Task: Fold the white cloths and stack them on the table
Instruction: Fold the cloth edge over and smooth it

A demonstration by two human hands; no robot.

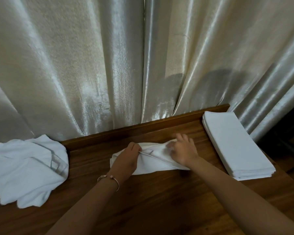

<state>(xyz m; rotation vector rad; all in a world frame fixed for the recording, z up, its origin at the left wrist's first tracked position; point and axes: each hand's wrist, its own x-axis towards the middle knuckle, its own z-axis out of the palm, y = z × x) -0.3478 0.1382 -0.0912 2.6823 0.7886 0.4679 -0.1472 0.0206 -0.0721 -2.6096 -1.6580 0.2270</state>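
Cloth (pixel 153 160) bunched mid-table (pixel 143 200): my left hand (pixel 126 160) pinches its edge, my right hand (pixel 183 151) grips its far side; I should square corners before creasing, then add it to the stack (pixel 234 143) at right.

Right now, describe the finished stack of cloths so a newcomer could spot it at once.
On the wooden table in front of the shiny curtain, look to the far right edge. The folded stack lies there: flat, long, with squared edges, unlike the crumpled pile at the left.
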